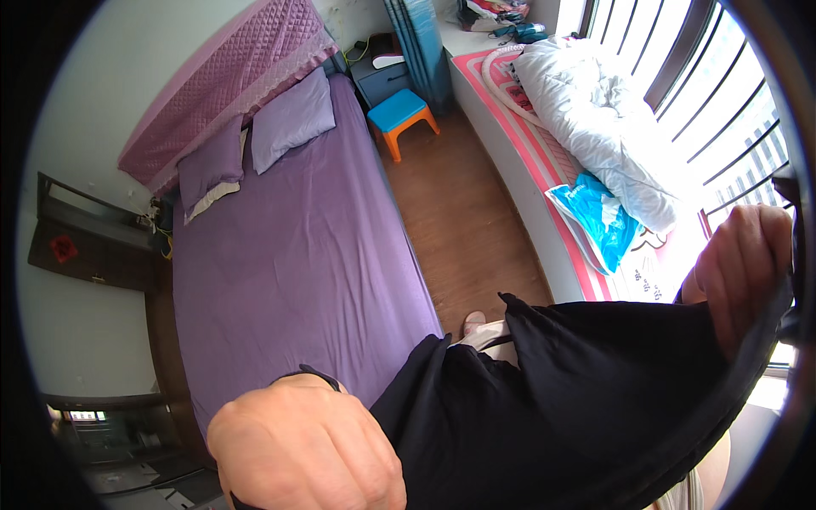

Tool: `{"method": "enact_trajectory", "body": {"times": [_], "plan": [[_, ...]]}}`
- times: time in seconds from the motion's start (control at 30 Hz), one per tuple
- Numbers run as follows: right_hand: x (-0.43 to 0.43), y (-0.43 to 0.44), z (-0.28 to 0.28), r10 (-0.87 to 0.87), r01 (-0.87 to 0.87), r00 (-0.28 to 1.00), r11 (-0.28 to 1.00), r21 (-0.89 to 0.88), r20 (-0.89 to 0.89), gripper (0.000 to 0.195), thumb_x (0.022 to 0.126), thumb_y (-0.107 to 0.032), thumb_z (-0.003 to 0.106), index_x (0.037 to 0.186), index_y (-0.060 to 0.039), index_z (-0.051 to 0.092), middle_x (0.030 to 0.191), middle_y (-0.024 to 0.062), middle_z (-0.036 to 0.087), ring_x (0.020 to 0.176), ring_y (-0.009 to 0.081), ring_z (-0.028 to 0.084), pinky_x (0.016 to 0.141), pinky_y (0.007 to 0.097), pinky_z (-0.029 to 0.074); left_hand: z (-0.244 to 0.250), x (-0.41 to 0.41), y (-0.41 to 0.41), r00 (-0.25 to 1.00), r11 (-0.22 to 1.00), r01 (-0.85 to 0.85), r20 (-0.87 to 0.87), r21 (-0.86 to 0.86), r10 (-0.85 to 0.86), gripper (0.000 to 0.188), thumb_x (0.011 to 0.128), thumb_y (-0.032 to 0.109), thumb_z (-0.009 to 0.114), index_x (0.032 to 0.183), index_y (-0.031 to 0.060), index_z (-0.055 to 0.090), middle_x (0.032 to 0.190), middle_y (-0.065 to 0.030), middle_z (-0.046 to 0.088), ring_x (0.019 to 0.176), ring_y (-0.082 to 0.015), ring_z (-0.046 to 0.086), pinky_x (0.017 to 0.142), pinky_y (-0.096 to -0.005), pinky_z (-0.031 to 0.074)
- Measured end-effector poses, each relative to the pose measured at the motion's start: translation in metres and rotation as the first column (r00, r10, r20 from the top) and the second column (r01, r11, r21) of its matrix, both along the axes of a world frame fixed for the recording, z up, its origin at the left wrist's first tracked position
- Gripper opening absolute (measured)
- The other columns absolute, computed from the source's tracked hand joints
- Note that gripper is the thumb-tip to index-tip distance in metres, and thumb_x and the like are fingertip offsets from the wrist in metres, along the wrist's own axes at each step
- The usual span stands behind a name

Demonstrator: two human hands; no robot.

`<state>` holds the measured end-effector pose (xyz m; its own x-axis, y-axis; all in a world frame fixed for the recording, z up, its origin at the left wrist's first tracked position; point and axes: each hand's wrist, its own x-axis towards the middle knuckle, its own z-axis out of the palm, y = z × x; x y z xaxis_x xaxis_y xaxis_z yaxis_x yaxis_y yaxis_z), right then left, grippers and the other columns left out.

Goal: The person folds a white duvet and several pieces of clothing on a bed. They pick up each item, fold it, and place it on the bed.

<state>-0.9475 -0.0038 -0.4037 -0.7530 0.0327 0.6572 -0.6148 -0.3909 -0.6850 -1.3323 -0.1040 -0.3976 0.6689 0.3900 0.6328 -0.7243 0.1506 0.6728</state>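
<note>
A piece of black cloth [574, 382], probably a garment, is spread between my two hands close below the camera. My left hand [306, 446] is a fist at the bottom, closed on the cloth's left end; its fingertips are hidden beneath it. At the far right, my right hand [743, 274] grips the other end, knuckles up. Small peaks of fabric stand along the cloth's far edge. Past that edge show my light-coloured trousers [491, 335] and one foot in a shoe or slipper [473, 320].
A bed with a purple sheet [287, 274] lies ahead to the left, with pillows [294, 121] by its headboard. A blue-topped orange stool [398, 111] stands on the wooden floor [459, 210]. On the window ledge are a white quilt [593, 121] and a blue plastic bag [599, 217].
</note>
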Motion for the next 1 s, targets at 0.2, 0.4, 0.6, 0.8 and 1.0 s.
{"method": "enact_trajectory", "body": {"times": [0.2, 0.4, 0.6, 0.8, 1.0], "plan": [[-0.036, 0.003, -0.004, -0.13, 0.123, 0.986, 0.99, -0.07, -0.107, 0.015, 0.102, -0.003, 0.032, 0.095, 0.0, 0.044, 0.065, 0.0229, 0.063, 0.052, 0.0333, 0.067, 0.047, 0.0431, 0.059, -0.003, -0.019, 0.011, 0.998, 0.999, -0.044, -0.037, 0.02, 0.045, 0.023, 0.09, 0.015, 0.049, 0.082, -0.0063, 0.054, 0.074, -0.0199, 0.056, 0.059, -0.0337, 0.055, 0.054, -0.0411, 0.047], [-0.059, 0.009, -0.077, -0.946, 0.946, 0.269, 0.223, -0.237, 0.181, 0.027, 0.1, -0.017, 0.048, 0.075, -0.0079, 0.048, 0.057, 0.0053, 0.049, 0.038, 0.0145, 0.038, 0.037, 0.0329, 0.042, -0.027, -0.057, 0.033, 0.767, 0.804, -0.567, -0.241, 0.179, 0.594, 0.028, 0.09, 0.018, 0.049, 0.086, -0.0078, 0.057, 0.078, -0.0204, 0.059, 0.063, -0.0353, 0.058, 0.057, -0.0414, 0.05], [-0.106, 0.136, -0.079, -0.98, 0.429, -0.147, 0.056, 0.901, 0.131, 0.025, 0.084, 0.003, 0.045, 0.106, -0.0007, 0.056, 0.09, 0.0121, 0.057, 0.085, 0.0221, 0.059, 0.079, 0.0311, 0.047, -0.05, -0.111, 0.141, -0.518, -0.044, -0.429, -0.206, 0.902, 0.83, 0.012, 0.081, -0.001, 0.05, 0.087, -0.002, 0.06, 0.061, -0.0125, 0.049, 0.055, -0.0173, 0.05, 0.056, -0.0325, 0.042], [-0.145, 0.193, -0.091, -0.839, 0.615, -0.196, -0.508, 0.603, -0.508, 0.034, 0.079, 0.002, 0.047, 0.11, -0.003, 0.059, 0.096, 0.0139, 0.062, 0.086, 0.0243, 0.063, 0.076, 0.0328, 0.05, -0.037, -0.084, 0.214, -0.428, -0.679, -0.355, 0.534, 0.643, 0.729, 0.018, 0.075, -0.01, 0.047, 0.082, -0.0007, 0.061, 0.08, -0.0086, 0.064, 0.074, -0.0223, 0.061, 0.073, -0.0329, 0.049], [-0.122, 0.329, -0.158, -0.991, 0.582, 0.055, 0.131, 0.803, 0.122, 0.025, 0.079, -0.003, 0.048, 0.097, 0.005, 0.063, 0.089, 0.0156, 0.063, 0.089, 0.0277, 0.063, 0.084, 0.0367, 0.048, -0.081, -0.143, 0.302, -0.427, 0.1, -0.553, -0.384, 0.827, 0.819, 0.017, 0.074, -0.008, 0.042, 0.077, -0.0009, 0.057, 0.077, -0.0094, 0.062, 0.074, -0.0155, 0.058, 0.07, -0.0276, 0.046]]}}
